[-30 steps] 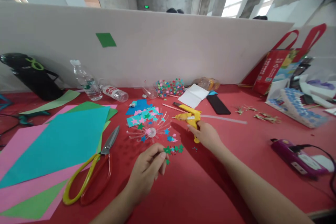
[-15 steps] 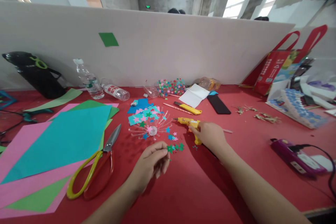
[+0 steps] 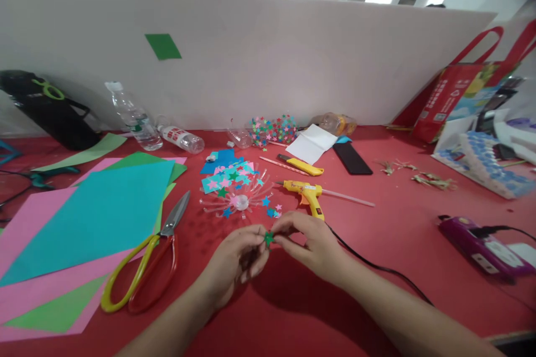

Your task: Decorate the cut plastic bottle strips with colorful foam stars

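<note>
A small green paper star is pinched between the fingertips of my left hand. From the other side, my right hand closes thumb and finger on the same star's edge. Just beyond them lies a clear plastic flower-like piece, cut into curled strips, with colored stars on and around it. The yellow hot glue gun rests on its side past my right hand, a glue stick sticking out of its back. Some loose stars near my fingers are hidden by the hands.
Left of my hands lie large scissors and colored paper sheets. Plastic bottles, a star-covered bottle, a yellow cutter and a black phone line the back. A purple power strip sits right.
My right hand has let go of the glue gun and come left to the green star in my left hand. The glue gun now lies on the table. The view has tilted down slightly.
</note>
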Demonstrator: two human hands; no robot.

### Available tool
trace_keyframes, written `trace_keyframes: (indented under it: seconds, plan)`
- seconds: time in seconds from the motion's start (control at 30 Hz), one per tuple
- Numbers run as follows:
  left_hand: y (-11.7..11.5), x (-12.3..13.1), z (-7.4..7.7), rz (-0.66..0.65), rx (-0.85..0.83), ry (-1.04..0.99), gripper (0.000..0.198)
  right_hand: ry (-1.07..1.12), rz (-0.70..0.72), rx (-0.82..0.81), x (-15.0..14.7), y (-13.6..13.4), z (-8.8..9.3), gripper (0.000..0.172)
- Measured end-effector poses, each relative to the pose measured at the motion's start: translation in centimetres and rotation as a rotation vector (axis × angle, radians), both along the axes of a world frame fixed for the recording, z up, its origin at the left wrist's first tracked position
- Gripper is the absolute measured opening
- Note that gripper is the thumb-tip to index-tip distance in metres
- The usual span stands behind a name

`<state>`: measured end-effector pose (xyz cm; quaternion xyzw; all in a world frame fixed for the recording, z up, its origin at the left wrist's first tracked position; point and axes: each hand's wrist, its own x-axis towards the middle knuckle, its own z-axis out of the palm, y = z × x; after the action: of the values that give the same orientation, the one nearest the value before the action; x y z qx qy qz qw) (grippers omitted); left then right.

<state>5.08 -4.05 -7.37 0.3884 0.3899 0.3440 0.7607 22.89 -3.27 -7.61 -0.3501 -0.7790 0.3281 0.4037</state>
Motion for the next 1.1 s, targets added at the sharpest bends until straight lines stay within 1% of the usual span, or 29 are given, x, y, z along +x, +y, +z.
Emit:
trace_keyframes:
  seconds: [0.17,0.23,0.27,0.33,0.37,0.4,0.43,0.47,0.5,0.53,0.57,0.6,0.67,0.73,0.8,0.9,1.0,1.1]
  plan:
    - [0.0,-0.2,-0.4,-0.066,-0.059,-0.064,0.015,0.06,0.032,-0.063,0.0,-0.1,0.3,0.004]
    - [-0.1,-0.1,-0.3,-0.081,-0.049,-0.053,0.015,0.109,0.047,-0.115,-0.1,0.0,0.2,0.004]
    - [-0.2,-0.1,-0.1,-0.087,-0.034,-0.019,0.015,0.128,0.05,-0.145,0.0,0.0,0.1,0.004]
    - [-0.4,0.0,0.7,-0.092,0.042,0.125,0.019,0.144,0.04,-0.18,0.1,0.2,0.0,0.003]
    - [-0.5,-0.1,1.3,-0.085,0.107,0.232,0.022,0.138,0.021,-0.179,0.2,0.3,0.1,0.004]
    - [-0.6,-0.2,1.9,-0.061,0.21,0.355,0.026,0.123,-0.006,-0.163,0.4,0.4,0.2,0.004]
    - [-0.7,-0.5,2.6,-0.003,0.353,0.483,0.027,0.101,-0.035,-0.134,0.6,0.4,0.5,0.005]
    - [-0.8,-0.9,3.1,0.091,0.532,0.615,0.025,0.072,-0.06,-0.097,0.7,0.4,0.9,0.006]
    - [-0.9,-1.3,3.6,0.158,0.696,0.757,0.02,0.04,-0.073,-0.053,0.8,0.4,1.5,0.008]
    - [-0.9,-1.8,3.9,0.209,0.816,0.893,0.017,0.011,-0.073,-0.007,0.9,0.4,2.1,0.01]
    - [-0.8,-2.3,4.1,0.242,0.896,1.012,0.016,-0.026,-0.056,0.041,0.8,0.4,2.8,0.011]
    - [-0.7,-2.7,4.0,0.245,0.939,1.119,0.018,-0.066,-0.023,0.1,0.7,0.4,3.6,0.01]
    - [-0.5,-3.3,3.4,0.207,0.976,1.271,0.023,-0.136,0.046,0.23,0.1,0.5,5.0,0.008]
    - [-0.3,-3.5,2.6,0.174,1.02,1.358,0.025,-0.252,0.101,0.36,-0.6,1.0,6.1,0.01]
    - [-0.2,-3.4,1.9,0.187,1.087,1.405,0.024,-0.407,0.141,0.439,-1.3,1.7,6.5,0.012]
    - [-0.1,-3.2,1.4,0.228,1.182,1.437,0.019,-0.556,0.143,0.469,-1.8,2.6,6.1,0.014]
    - [0.0,-3.1,1.5,0.28,1.253,1.442,0.018,-0.567,0.11,0.515,-1.9,3.0,5.0,0.016]
    - [0.1,-2.9,1.6,0.344,1.287,1.433,0.021,-0.541,0.122,0.57,-2.0,3.2,4.2,0.022]
